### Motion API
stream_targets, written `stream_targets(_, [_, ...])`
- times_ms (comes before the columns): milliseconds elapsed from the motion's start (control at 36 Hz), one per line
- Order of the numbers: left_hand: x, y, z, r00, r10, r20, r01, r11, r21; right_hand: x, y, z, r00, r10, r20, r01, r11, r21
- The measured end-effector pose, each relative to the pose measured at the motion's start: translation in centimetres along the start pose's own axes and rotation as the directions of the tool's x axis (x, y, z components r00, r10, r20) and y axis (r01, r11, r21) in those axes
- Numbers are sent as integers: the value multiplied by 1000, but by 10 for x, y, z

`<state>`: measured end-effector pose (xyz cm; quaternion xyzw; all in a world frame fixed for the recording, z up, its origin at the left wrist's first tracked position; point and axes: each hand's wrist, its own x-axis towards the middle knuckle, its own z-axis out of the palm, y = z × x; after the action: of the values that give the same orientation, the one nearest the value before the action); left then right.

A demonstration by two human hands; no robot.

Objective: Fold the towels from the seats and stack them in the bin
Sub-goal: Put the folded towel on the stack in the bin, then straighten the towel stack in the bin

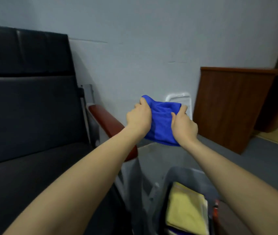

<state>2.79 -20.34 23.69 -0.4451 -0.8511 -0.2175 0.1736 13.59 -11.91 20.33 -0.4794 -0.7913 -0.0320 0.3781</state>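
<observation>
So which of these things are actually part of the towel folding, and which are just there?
Part of the job:
- blue towel, held up by the left hand and right hand
- yellow towel, folded in the bin
- black seat

Just there:
- wooden cabinet
- white object behind the towel
- wall

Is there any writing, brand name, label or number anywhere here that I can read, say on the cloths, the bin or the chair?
None can be read.
Blue towel, held by left hand and right hand: no print shows.
Yellow towel in the bin: plain.
Black seat and wooden cabinet: no label visible.
</observation>
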Motion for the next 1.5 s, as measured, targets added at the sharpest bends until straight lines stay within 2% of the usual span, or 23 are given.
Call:
stream_targets(167, [-11, 82, 91, 984, 54, 169, -35, 993, -111, -12, 107, 30, 983, 170, 64, -163, 982, -96])
stream_targets(222, [-24, 99, 126, 972, 85, 220, -65, 993, -99, -26, 140, 44, 968, 223, 111, -213, 972, -95])
stream_targets(306, [-51, 134, 188, 934, 130, 333, -107, 990, -87, -54, 198, 67, 919, 354, 174, -322, 928, -188])
stream_targets(444, [-83, 161, 250, 885, 178, 430, -118, 980, -163, -91, 258, 95, 875, 422, 236, -368, 898, -240])
stream_targets(583, [-118, 197, 307, 808, 215, 548, -93, 966, -242, -126, 319, 118, 764, 577, 290, -443, 794, -416])
stream_targets(611, [-124, 203, 317, 792, 221, 569, -90, 964, -250, -135, 328, 120, 755, 593, 279, -437, 772, -461])
stream_targets(639, [-131, 207, 327, 775, 228, 589, -90, 963, -255, -147, 339, 124, 778, 578, 246, -408, 762, -502])
stream_targets(667, [-139, 212, 337, 759, 239, 605, -99, 962, -255, -159, 350, 131, 769, 568, 293, -396, 783, -479])
stream_targets(722, [-153, 217, 353, 740, 247, 626, -142, 966, -214, -174, 365, 139, 725, 589, 357, -473, 802, -365])
stream_targets(833, [-177, 219, 381, 729, 288, 621, -211, 958, -197, -185, 383, 145, 684, 643, 345, -577, 766, -283])
stream_targets(917, [-192, 215, 396, 666, 322, 673, -211, 947, -243, -194, 394, 148, 671, 648, 360, -617, 758, -212])
stream_targets(972, [-199, 213, 403, 643, 355, 679, -173, 931, -323, -197, 395, 146, 664, 656, 360, -673, 733, -95])
stream_targets(1000, [-201, 214, 406, 604, 397, 691, -205, 915, -347, -198, 395, 145, 672, 651, 354, -686, 727, -35])
stream_targets(1028, [-203, 214, 408, 581, 426, 694, -220, 903, -370, -199, 395, 145, 684, 642, 346, -688, 726, 13])
stream_targets(1083, [-205, 214, 412, 586, 437, 683, -162, 889, -429, -200, 393, 143, 730, 606, 316, -645, 763, 28])
stream_targets(1139, [-205, 215, 411, 616, 443, 652, -89, 861, -501, -201, 391, 142, 778, 565, 275, -576, 816, -47])
stream_targets(1194, [-205, 218, 411, 626, 462, 628, -53, 829, -557, -201, 391, 143, 795, 554, 246, -536, 832, -141])
stream_targets(1278, [-210, 221, 410, 596, 459, 659, -41, 837, -546, -204, 392, 147, 771, 595, 229, -543, 801, -251])
stream_targets(1389, [-219, 216, 416, 526, 434, 732, -98, 885, -455, -210, 397, 153, 676, 655, 339, -519, 749, -412])
stream_targets(1500, [-216, 216, 415, 480, 443, 757, -112, 887, -448, -214, 401, 156, 703, 574, 420, -358, 796, -489])
